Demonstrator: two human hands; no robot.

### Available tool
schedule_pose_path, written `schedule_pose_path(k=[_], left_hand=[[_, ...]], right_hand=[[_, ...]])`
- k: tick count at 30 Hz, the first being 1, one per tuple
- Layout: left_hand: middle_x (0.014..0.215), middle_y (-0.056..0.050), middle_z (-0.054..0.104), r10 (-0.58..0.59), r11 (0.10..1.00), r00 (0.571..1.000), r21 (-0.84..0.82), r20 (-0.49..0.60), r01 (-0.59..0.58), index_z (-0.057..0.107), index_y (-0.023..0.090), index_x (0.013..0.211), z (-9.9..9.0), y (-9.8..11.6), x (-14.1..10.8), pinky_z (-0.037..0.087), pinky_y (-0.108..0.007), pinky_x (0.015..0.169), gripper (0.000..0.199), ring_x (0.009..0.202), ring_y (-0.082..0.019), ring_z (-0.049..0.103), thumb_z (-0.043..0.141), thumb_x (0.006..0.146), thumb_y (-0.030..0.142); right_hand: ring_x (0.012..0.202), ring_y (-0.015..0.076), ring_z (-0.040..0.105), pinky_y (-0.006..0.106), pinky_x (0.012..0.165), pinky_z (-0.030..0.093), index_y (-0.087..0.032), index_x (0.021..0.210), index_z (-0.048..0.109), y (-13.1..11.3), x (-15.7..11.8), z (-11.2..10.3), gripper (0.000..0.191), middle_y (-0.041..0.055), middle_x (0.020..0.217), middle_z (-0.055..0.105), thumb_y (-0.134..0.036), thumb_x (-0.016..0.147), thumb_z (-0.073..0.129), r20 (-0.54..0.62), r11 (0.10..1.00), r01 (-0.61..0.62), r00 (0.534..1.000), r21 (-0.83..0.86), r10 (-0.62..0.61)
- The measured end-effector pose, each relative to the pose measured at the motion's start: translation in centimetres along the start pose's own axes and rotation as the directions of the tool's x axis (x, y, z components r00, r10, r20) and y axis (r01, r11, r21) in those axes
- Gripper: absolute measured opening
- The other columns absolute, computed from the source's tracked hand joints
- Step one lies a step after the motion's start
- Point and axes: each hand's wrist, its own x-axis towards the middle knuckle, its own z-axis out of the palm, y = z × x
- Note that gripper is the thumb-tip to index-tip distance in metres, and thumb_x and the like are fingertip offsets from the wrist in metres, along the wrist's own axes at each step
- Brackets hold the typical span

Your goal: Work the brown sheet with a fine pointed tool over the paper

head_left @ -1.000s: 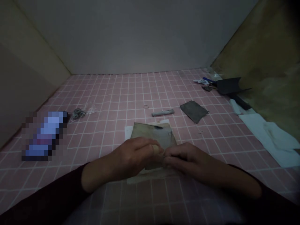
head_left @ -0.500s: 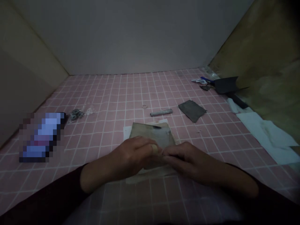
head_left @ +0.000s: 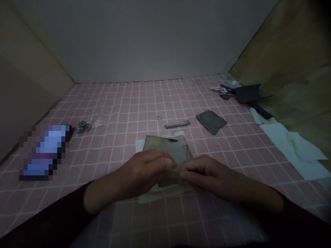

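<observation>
My left hand (head_left: 146, 170) and my right hand (head_left: 210, 174) meet over a flat greyish plate (head_left: 165, 143), which looks like glass. The plate lies on pale sheets of paper (head_left: 147, 198) that stick out around it. The left fingers are bent and pressed together, with a pale band, perhaps a plaster, around one of them. On the right, thumb and forefinger are pinched close to the left fingertips. Whatever sits between the fingers is too small and dark to name.
Beyond the plate lie a grey tube (head_left: 177, 124), a small pale ring (head_left: 158, 117) and a dark grey sheet (head_left: 211, 122). A phone with a blurred screen (head_left: 46, 151) and a bag of small metal parts (head_left: 83, 126) are left. A black dustpan-like piece (head_left: 248, 93) and white paper (head_left: 292, 148) stand right.
The left fingers have shifted slightly and the banded finger shows straighter. My right hand keeps its pinch in nearly the same place. The view has moved a little.
</observation>
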Motion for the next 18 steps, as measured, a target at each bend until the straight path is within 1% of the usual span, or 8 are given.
schedule_pose_path(k=[3, 5, 7, 9, 11, 13, 16, 18], left_hand=[[0.085, -0.002, 0.07, -0.138, 0.984, 0.99, -0.108, 0.038, 0.142, 0.061, 0.017, 0.105, -0.7, 0.2, 0.3, 0.055, -0.021, 0.069, 0.011, 0.075, -0.012, 0.067, 0.058, 0.095, 0.02], [0.082, -0.001, 0.069, -0.169, 0.976, 0.985, -0.134, 0.045, 0.174, 0.061, 0.018, 0.103, -0.8, 0.2, 0.4, 0.055, -0.021, 0.068, 0.01, 0.073, -0.012, 0.067, 0.059, 0.094, 0.021], [0.088, -0.003, 0.071, -0.133, 0.983, 0.989, -0.121, 0.059, 0.139, 0.061, 0.017, 0.103, -0.4, 0.2, 0.3, 0.056, -0.023, 0.072, 0.01, 0.079, -0.013, 0.068, 0.056, 0.095, 0.02], [0.098, -0.007, 0.071, -0.051, 0.995, 0.996, -0.078, 0.073, 0.056, 0.062, 0.016, 0.105, 0.0, 0.2, 0.2, 0.057, -0.023, 0.073, 0.014, 0.084, -0.014, 0.069, 0.05, 0.097, 0.015], [0.103, -0.008, 0.071, 0.005, 0.999, 0.998, -0.039, 0.059, -0.003, 0.063, 0.016, 0.106, 0.1, 0.3, 0.2, 0.057, -0.022, 0.072, 0.019, 0.085, -0.014, 0.069, 0.047, 0.098, 0.012], [0.1, -0.007, 0.072, -0.022, 0.998, 0.999, -0.052, 0.027, 0.023, 0.063, 0.016, 0.105, -0.1, 0.4, 0.3, 0.057, -0.021, 0.071, 0.015, 0.083, -0.014, 0.069, 0.051, 0.097, 0.013], [0.089, -0.004, 0.071, -0.168, 0.977, 0.986, -0.133, 0.007, 0.167, 0.063, 0.017, 0.101, -0.8, 0.4, 0.4, 0.056, -0.022, 0.07, 0.008, 0.08, -0.014, 0.069, 0.061, 0.092, 0.019], [0.087, -0.002, 0.07, -0.223, 0.963, 0.975, -0.158, 0.001, 0.22, 0.063, 0.017, 0.098, -1.1, 0.2, 0.4, 0.055, -0.022, 0.07, 0.008, 0.079, -0.014, 0.069, 0.063, 0.091, 0.019]], right_hand=[[0.062, 0.0106, 0.046, 0.026, 0.06, 0.034, -0.016, 0.081, 0.057, 0.3, -0.2, 0.9, 0.024, -0.0025, 0.068, 0.048, -0.024, 0.1, 0.044, -0.196, 0.951, 0.112, 0.965, -0.289, -0.173], [0.062, 0.0107, 0.045, 0.026, 0.06, 0.033, -0.017, 0.081, 0.055, 0.4, -0.2, 1.4, 0.021, -0.0022, 0.07, 0.049, -0.018, 0.098, 0.043, -0.215, 0.913, 0.135, 0.949, -0.386, -0.231], [0.06, 0.01, 0.045, 0.025, 0.058, 0.033, -0.017, 0.078, 0.053, 0.4, -0.1, 1.3, 0.021, -0.0033, 0.068, 0.048, -0.017, 0.098, 0.044, -0.181, 0.936, 0.123, 0.965, -0.33, -0.191], [0.057, 0.0087, 0.044, 0.023, 0.055, 0.033, -0.017, 0.074, 0.053, 0.1, 0.0, 0.7, 0.026, -0.0048, 0.063, 0.046, -0.021, 0.098, 0.045, -0.069, 0.986, 0.088, 0.993, -0.144, -0.099], [0.053, 0.008, 0.042, 0.021, 0.051, 0.033, -0.017, 0.072, 0.054, -0.1, 0.1, 0.0, 0.03, -0.0058, 0.059, 0.043, -0.026, 0.099, 0.046, 0.064, 0.999, 0.023, 0.998, 0.039, -0.026], [0.054, 0.0083, 0.041, 0.021, 0.051, 0.033, -0.017, 0.073, 0.055, -0.2, 0.0, -0.2, 0.031, -0.0057, 0.059, 0.042, -0.029, 0.1, 0.045, 0.053, 0.999, 0.024, 0.998, 0.047, -0.027], [0.059, 0.0097, 0.044, 0.024, 0.058, 0.035, -0.017, 0.077, 0.054, 0.2, -0.2, 0.5, 0.025, -0.0038, 0.066, 0.046, -0.024, 0.099, 0.044, -0.184, 0.954, 0.122, 0.967, -0.273, -0.176], [0.06, 0.0104, 0.043, 0.026, 0.058, 0.033, -0.017, 0.078, 0.052, 0.5, -0.2, 1.1, 0.02, -0.0026, 0.069, 0.047, -0.016, 0.096, 0.042, -0.236, 0.873, 0.127, 0.935, -0.471, -0.263]])
